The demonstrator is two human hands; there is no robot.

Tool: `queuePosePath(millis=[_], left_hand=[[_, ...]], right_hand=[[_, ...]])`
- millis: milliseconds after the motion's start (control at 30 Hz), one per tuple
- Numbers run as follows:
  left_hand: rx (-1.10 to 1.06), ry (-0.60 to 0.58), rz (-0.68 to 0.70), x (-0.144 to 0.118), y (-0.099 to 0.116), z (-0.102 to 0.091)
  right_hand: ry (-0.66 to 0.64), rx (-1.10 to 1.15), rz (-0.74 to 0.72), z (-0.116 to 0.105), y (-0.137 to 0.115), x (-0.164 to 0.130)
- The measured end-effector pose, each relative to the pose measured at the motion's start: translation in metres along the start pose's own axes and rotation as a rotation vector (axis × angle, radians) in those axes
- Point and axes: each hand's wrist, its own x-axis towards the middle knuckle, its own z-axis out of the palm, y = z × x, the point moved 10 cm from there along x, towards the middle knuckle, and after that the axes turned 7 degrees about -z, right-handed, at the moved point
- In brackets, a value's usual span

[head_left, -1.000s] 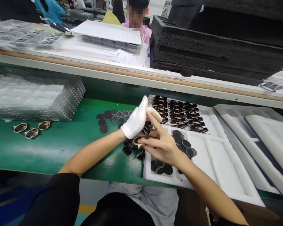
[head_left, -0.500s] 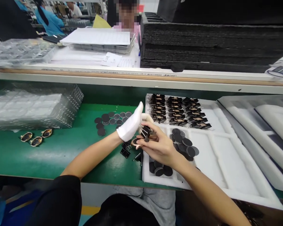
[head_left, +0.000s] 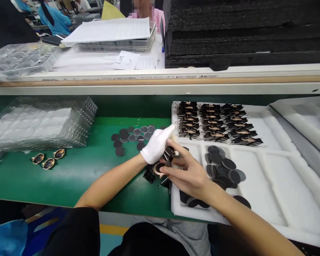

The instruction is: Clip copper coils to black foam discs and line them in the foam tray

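Note:
My left hand, in a white glove, meets my right hand above the front edge of the green bench. Its fingers look curled behind a black binder clip, and what they hold is hidden. My bare right hand is closed, thumb and fingers around a gold-rimmed round piece with a dark face. The clip sits between the two hands, against the right fingers. Beneath them lie more binder clips. Dark round discs are spread on the bench beyond my left hand.
At right, a white foam tray holds rows of clipped pieces and loose dark discs. Three gold-rimmed pieces and stacked clear plastic trays are at left. A raised shelf crosses behind; a person sits beyond it.
The view has shifted, so the bench contents appear moved. Both hands stay together around the clip and round piece, with the round piece's dark face now showing more clearly.

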Motion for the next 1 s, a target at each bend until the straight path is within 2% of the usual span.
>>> queuePosePath(millis=[100, 200, 267, 367, 467, 567, 767, 900, 1000], left_hand=[[-0.085, -0.035, -0.037, 0.007, 0.006, -0.006], [-0.108, 0.051, 0.005, 0.018, 0.015, -0.027], [-0.082, 0.135, 0.035, 0.024, 0.017, -0.041], [0.023, 0.283, 0.128, 0.029, 0.024, -0.056], [0.142, 0.37, 0.239, 0.027, 0.035, -0.056], [0.211, 0.406, 0.322, 0.022, 0.046, -0.047], [0.377, 0.478, 0.483, 0.006, 0.069, -0.038], [0.512, 0.51, 0.597, -0.001, 0.091, -0.034], [0.552, 0.502, 0.628, -0.001, 0.098, -0.027]], right_hand=[[0.163, 0.139, 0.134, -0.02, 0.005, 0.007], [0.405, 0.311, 0.443, -0.036, 0.035, -0.001], [0.497, 0.44, 0.636, -0.03, 0.057, -0.012], [0.519, 0.559, 0.764, -0.014, 0.076, -0.022], [0.547, 0.491, 0.745, -0.014, 0.081, -0.023], [0.576, 0.33, 0.681, -0.026, 0.077, -0.022], [0.459, 0.106, 0.549, -0.04, 0.062, -0.01], [0.423, 0.108, 0.598, -0.045, 0.066, -0.01], [0.448, 0.146, 0.623, -0.048, 0.069, -0.01]])
